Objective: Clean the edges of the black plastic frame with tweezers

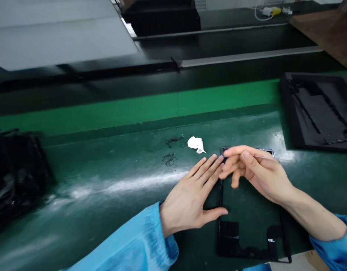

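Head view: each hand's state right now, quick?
Left hand: open, palm down, at the black frame's left side.
Right hand: closed, pinching a thin clear strip.

Site: workshop, apparently a small-parts assembly station. Evidence: glossy green desk [91, 158], long and plain; dark ledge beyond, edged by a pale strip [230, 59] at 1 o'clock; black tray [288, 113] at 3 o'clock, bearing slim dark parts; thin black frame [229, 230] at 4 o'clock; blurred dark pile [17, 177] between 8 and 9 o'clock; blue cuffed work sleeve [128, 244] at 7 o'clock.
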The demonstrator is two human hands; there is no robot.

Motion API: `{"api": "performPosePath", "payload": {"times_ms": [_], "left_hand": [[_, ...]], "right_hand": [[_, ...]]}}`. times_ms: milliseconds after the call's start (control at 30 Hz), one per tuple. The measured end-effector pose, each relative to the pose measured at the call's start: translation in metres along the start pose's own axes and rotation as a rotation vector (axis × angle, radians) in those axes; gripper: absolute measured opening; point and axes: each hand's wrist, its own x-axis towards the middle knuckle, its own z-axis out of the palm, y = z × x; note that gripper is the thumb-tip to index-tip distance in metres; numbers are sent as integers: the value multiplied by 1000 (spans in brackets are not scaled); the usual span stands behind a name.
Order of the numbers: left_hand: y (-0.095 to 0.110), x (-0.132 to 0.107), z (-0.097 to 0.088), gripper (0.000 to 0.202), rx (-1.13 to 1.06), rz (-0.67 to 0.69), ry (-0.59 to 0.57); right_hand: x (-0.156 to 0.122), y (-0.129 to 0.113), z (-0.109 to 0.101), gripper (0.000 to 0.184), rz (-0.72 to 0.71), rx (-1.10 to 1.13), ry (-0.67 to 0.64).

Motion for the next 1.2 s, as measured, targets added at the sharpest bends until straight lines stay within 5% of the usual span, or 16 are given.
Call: {"api": "performPosePath", "payload": {"times_ms": [200, 433, 533, 667, 767, 967, 1033, 1200], "left_hand": [[-3, -1, -6, 104, 62, -18, 11], [-3, -1, -6, 101, 38, -48, 44], [-3, -4, -6, 95, 34, -44, 71], [2, 0, -11, 58, -47, -112, 251], [9, 20, -14, 36, -111, -174, 330], [16, 85, 1, 32, -70, -173, 193], [16, 99, 10, 36, -72, -170, 181], [13, 108, 18, 9, -121, -141, 177]], "right_hand": [[-7, -5, -8, 63, -131, -481, 228], [-9, -19, -28, 50, -228, -1022, 216], [-6, -23, -28, 54, -161, -853, 135], [-2, -27, -20, 60, -56, -354, -48], [-3, -32, -16, 62, -59, -175, -127], [-1, -40, -36, 73, -224, -190, 127], [3, -38, -44, 65, -271, -94, 134], [14, -27, -53, 58, -268, 55, 98]]}}
